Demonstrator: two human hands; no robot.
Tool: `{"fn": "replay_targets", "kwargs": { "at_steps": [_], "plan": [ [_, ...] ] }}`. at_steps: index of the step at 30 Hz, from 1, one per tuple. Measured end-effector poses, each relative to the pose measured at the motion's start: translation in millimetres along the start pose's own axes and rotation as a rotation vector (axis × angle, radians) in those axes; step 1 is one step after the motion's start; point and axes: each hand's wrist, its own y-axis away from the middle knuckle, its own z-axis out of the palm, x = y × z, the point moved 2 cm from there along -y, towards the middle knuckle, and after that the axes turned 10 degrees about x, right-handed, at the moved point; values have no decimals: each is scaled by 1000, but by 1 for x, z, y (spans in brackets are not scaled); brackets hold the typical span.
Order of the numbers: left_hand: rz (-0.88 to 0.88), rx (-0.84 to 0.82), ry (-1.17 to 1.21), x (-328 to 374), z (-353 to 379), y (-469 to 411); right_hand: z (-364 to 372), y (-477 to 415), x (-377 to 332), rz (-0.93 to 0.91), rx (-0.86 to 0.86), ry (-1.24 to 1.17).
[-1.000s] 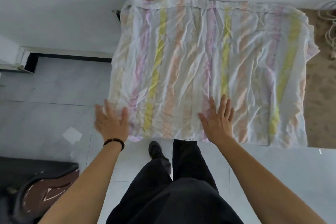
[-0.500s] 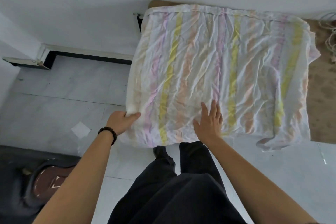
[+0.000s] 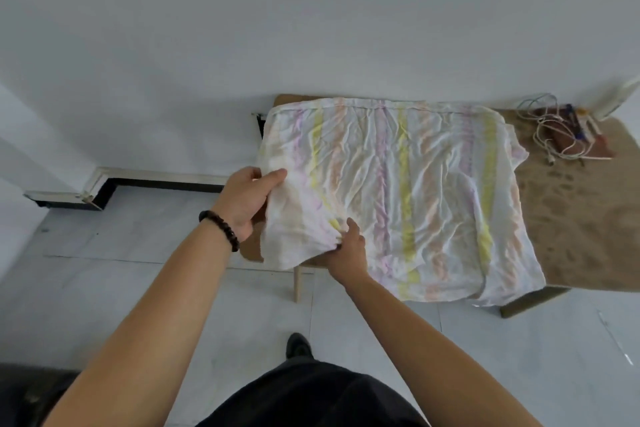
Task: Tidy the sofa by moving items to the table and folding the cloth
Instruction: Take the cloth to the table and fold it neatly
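A crumpled white cloth (image 3: 415,191) with yellow, pink and orange stripes lies spread over the left part of a low brown table (image 3: 581,225). My left hand (image 3: 247,199) grips the cloth's left edge and has lifted that corner off the table. At the near edge my right hand (image 3: 348,250) pinches a bunch of the same cloth. The cloth's near right corner hangs over the table's front edge.
A tangle of white cables (image 3: 554,132) and a small dark item lie at the table's far right corner. The table stands against a white wall (image 3: 311,28). Pale floor tiles (image 3: 138,253) lie in front, and a dark sofa edge (image 3: 31,388) shows at bottom left.
Both hands went from lying flat on the cloth to gripping it. The left hand has raised the left corner and the right hand has bunched the near edge. The view has tilted up.
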Motion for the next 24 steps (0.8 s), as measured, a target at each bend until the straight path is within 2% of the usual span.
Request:
{"fn": "replay_targets", "kwargs": {
  "at_steps": [3, 5, 6, 8, 11, 12, 14, 16, 18, 21, 24],
  "plan": [
    [330, 264, -390, 16, 5, 17, -76, -3, 5, -123, 186, 49],
    [413, 300, -487, 20, 14, 25, -135, -2, 12, -205, 323, 91],
    [401, 280, -480, 19, 22, 27, -164, -2, 14, -237, 371, 114],
    [284, 219, -361, 17, 41, 32, -216, -1, 18, -265, 411, 143],
    [77, 55, -16, 20, 70, 45, -273, 4, 19, -293, 400, 128],
    [74, 19, 81, 24, 78, 49, -285, 7, 19, -303, 391, 81],
    [178, 28, 157, 30, 89, 56, -303, 13, 18, -295, 305, -54],
    [350, 99, 24, 28, 98, 65, -313, 19, 14, -265, 193, -158],
    [496, 99, -174, 17, 108, 73, -320, 25, 6, -261, 137, -285],
    [609, -162, -498, -14, 136, 87, -324, 32, -9, -259, 144, -420],
    [610, -357, -785, -56, 174, 105, -318, 37, -21, -292, 96, -383]
  ]
}}
